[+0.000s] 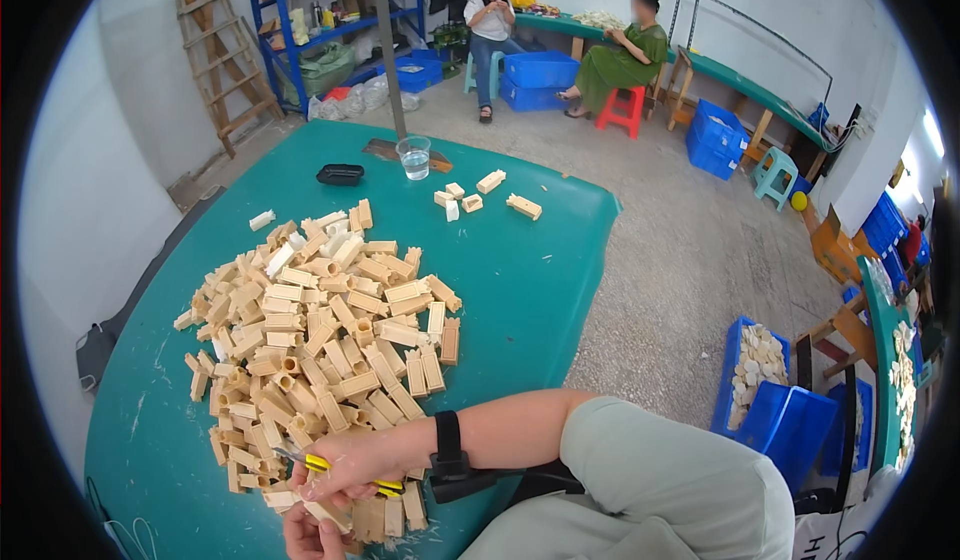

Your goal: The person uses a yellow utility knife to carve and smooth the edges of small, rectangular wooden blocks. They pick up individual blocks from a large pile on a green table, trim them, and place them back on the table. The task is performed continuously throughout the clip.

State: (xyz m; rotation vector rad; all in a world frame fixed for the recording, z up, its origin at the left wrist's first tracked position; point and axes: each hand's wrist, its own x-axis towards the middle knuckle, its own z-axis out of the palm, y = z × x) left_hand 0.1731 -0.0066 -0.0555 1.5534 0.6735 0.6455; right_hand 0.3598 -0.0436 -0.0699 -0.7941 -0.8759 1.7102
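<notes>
My right hand (355, 460) is closed around a yellow-and-black handled tool (317, 462) with a narrow metal tip; whether it is a knife or snips I cannot make out. Just below, at the near edge of the pile, my left hand (308, 538) pinches a beige hollow plastic piece (326, 513). The right fingers come close to that piece, perhaps touching it. A large heap of similar beige rectangular pieces (330, 340) spreads over the green table (510, 290) beyond both hands. Several of them have round openings at the end and notched rims.
A clear cup (413, 158) of liquid and a black case (340, 175) stand at the table's far side, near a metal post (388, 50). Several loose pieces (472, 202) lie apart there. Blue bins (733, 370) stand on the floor at right. Two people sit at the back wall.
</notes>
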